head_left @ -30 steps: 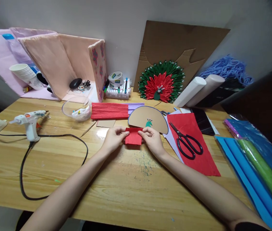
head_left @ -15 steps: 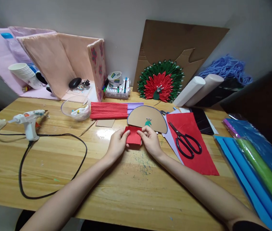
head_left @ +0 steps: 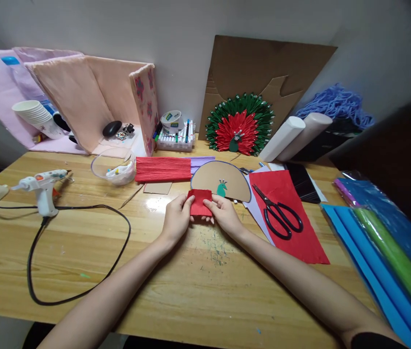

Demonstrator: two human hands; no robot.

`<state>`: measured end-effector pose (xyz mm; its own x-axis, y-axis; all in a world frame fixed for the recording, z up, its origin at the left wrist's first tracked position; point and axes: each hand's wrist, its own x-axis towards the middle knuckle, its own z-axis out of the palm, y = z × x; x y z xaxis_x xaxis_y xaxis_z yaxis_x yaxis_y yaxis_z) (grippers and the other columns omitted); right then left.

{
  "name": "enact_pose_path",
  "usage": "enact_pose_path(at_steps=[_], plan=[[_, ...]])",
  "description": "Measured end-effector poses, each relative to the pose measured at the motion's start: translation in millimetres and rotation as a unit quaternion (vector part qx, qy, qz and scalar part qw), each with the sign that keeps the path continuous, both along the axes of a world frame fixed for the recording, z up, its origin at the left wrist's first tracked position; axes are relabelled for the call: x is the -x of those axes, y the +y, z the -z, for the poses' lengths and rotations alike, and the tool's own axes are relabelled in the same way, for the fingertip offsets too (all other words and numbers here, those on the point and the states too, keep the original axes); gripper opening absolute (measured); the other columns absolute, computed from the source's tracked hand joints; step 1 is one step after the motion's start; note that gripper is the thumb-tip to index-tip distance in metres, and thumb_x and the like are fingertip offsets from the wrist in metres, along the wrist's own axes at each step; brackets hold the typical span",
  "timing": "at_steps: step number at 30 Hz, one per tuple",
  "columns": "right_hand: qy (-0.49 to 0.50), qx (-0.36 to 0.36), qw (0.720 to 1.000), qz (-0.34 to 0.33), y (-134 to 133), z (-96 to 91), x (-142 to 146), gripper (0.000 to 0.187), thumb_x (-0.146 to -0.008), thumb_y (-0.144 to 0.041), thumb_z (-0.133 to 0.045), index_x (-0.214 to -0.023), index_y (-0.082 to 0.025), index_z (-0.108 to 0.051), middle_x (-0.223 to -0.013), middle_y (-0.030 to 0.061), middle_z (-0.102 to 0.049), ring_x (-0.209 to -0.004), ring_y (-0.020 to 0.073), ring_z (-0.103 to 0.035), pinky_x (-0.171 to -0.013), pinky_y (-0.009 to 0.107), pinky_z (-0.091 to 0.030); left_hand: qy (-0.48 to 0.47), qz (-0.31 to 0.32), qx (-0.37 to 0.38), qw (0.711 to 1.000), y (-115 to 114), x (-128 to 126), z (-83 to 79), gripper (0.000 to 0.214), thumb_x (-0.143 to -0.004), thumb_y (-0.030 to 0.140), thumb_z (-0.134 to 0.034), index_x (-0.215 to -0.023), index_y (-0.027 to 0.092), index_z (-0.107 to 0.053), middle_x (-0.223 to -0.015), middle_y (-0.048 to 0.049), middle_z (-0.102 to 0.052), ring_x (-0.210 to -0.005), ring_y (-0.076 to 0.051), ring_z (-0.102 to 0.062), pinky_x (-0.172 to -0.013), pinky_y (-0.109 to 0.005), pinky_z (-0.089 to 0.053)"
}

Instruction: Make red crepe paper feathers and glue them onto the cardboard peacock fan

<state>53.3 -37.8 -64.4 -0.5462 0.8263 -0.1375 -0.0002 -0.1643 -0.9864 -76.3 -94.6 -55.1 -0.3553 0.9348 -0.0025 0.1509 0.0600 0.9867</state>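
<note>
Paper [head_left: 200,204], red, small, squarish: held over the worktop [head_left: 191,291], on the near side of the cardboard half-disc [head_left: 207,175]. My left hand [head_left: 177,216] pinches its left edge, thumb on top; my right hand [head_left: 226,216] pinches the right edge likewise. Scissors [head_left: 268,203] lie to my right on a larger red sheet [head_left: 310,247].

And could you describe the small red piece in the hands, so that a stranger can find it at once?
On the wooden table, find the cardboard half-disc bearing a green bird shape. In front of it, the left hand and right hand hold the red piece. Unlike the ridged red bundle and large red sheet, it is small and roughly square.
</note>
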Motion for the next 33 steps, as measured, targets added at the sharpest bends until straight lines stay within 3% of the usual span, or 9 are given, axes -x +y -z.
enact_pose_path(at_steps=[6, 14, 18, 22, 25, 29, 33], plan=[[0.003, -0.031, 1.0, 0.003, -3, 3.2, -2, 0.024, -0.079, -0.04, -0.056, -0.089, -0.018, -0.054, -0.054, -0.0047, -0.057, -0.042, 0.0089, -0.052, -0.04, 0.018, -0.038, -0.081, 0.042, 0.005, 0.996, 4, 3, -0.8, 0.032, -0.073, 0.036, -0.064, -0.093, 0.011, -0.064, -0.089, -0.008, -0.069, -0.078, -0.018, -0.063, -0.069, -0.026, -0.049], [0.019, -0.021, 1.0, -0.012, -7, 1.8, -2, 0.026, -0.081, -0.041, -0.053, -0.095, -0.022, -0.043, -0.057, -0.0066, -0.057, -0.042, 0.0088, -0.05, -0.041, 0.018, -0.038, -0.071, 0.045, 0.024, 0.996, 3, 5, 0.3, 0.028, -0.071, 0.034, -0.065, -0.087, 0.011, -0.065, -0.086, -0.0084, -0.07, -0.076, -0.018, -0.064, -0.069, -0.028, -0.049], [-0.056, -0.086, 0.995, -0.001, -7, 1.3, -5, 0.025, -0.082, -0.038, -0.051, -0.098, -0.022, -0.039, -0.056, -0.0071, -0.055, -0.044, 0.0105, -0.049, -0.043, 0.019, -0.036, 0.023, 0.038, 0.016, 0.999, -1, 9, 2.2, 0.026, -0.073, 0.033, -0.062, -0.09, 0.013, -0.063, -0.084, -0.0074, -0.068, -0.075, -0.018, -0.062, -0.067, -0.028, -0.048], [-0.168, -0.245, 0.955, 0.024, -6, 1.3, -9, 0.016, -0.08, -0.028, -0.052, -0.087, -0.021, -0.039, -0.052, -0.009, -0.043, -0.045, 0.0104, -0.043, -0.046, 0.02, -0.032, 0.171, 0.055, 0.014, 0.984, -7, 12, 0.5, 0.028, -0.078, 0.026, -0.056, -0.104, 0.019, -0.055, -0.092, -0.0061, -0.064, -0.078, -0.019, -0.061, -0.07, -0.03, -0.047], [-0.24, -0.319, 0.917, -0.007, -7, 0.4, -10, 0.01, -0.081, -0.022, -0.05, -0.082, -0.021, -0.04, -0.057, -0.0064, -0.046, -0.048, 0.011, -0.046, -0.048, 0.021, -0.031, 0.275, 0.068, 0.0, 0.959, -9, 12, -3.6, 0.035, -0.079, 0.019, -0.052, -0.114, 0.021, -0.048, -0.104, -0.0077, -0.059, -0.087, -0.021, -0.058, -0.076, -0.034, -0.046], [-0.315, -0.388, 0.866, -0.032, -8, -1.6, -10, 0.001, -0.083, -0.021, -0.048, -0.082, -0.02, -0.047, -0.061, -0.003, -0.054, -0.051, 0.0121, -0.051, -0.05, 0.021, -0.03, 0.419, 0.094, -0.06, 0.901, -9, 11, -8.4, 0.02, -0.08, 0.014, -0.048, -0.097, 0.02, -0.057, -0.111, -0.0102, -0.05, -0.105, -0.025, -0.047, -0.087, -0.039, -0.041], [-0.384, -0.445, 0.808, -0.041, -7, -10.3, -13, 0.01, -0.084, -0.024, -0.047, -0.08, -0.019, -0.055, -0.069, 0.0021, -0.063, -0.06, 0.0149, -0.058, -0.053, 0.023, -0.031, 0.479, 0.17, -0.073, 0.858, -7, 11, -8.5, 0.02, -0.082, 0.012, -0.045, -0.094, 0.019, -0.059, -0.103, -0.0091, -0.054, -0.098, -0.023, -0.048, -0.082, -0.037, -0.043]])
